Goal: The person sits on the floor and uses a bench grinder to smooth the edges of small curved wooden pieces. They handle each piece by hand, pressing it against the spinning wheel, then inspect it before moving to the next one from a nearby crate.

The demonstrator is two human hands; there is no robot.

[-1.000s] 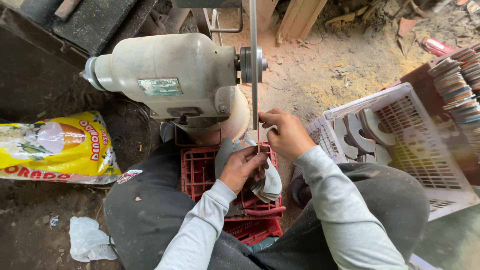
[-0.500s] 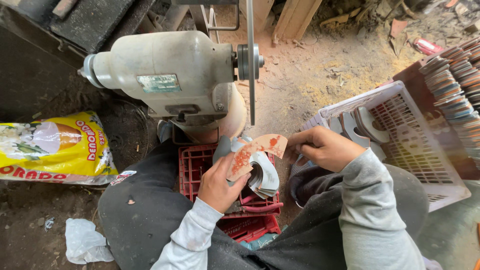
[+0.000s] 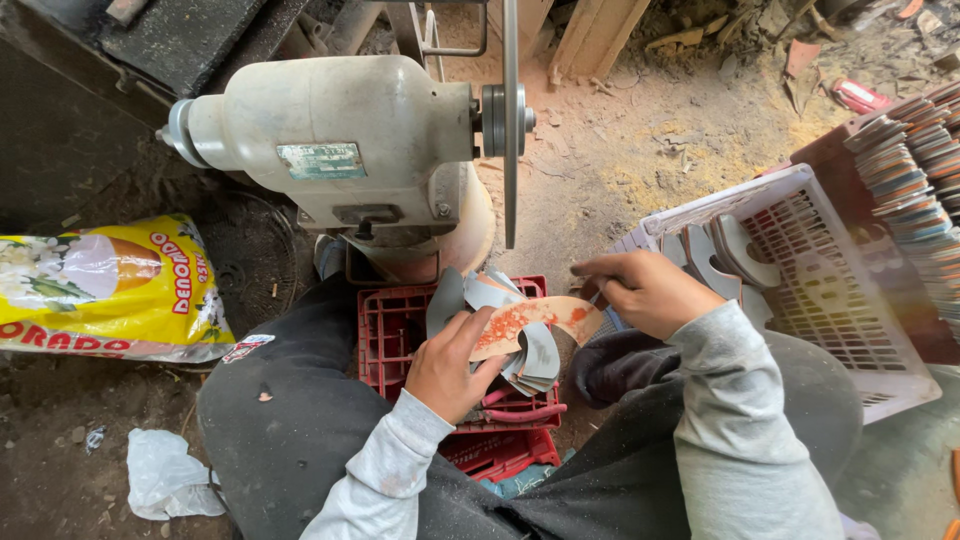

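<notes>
Over the red plastic crate (image 3: 392, 335) between your knees, in the head view, your left hand (image 3: 452, 368) and your right hand (image 3: 645, 292) grasped opposite ends of one curved, rust-spotted tan metal piece (image 3: 530, 322), held just below the thin upright grinding disc (image 3: 511, 110) of the cream-coloured bench motor (image 3: 330, 140). A fan of grey curved blanks (image 3: 530, 352) sat under your left fingers. A white slatted plastic crate (image 3: 830, 290) stood beside your right arm, a yellow printed sack (image 3: 110, 290) well off left.

Left hand (image 3: 447, 368) fingers curled in grip, right hand (image 3: 645, 291) fingers pinched, forearms converging
</notes>
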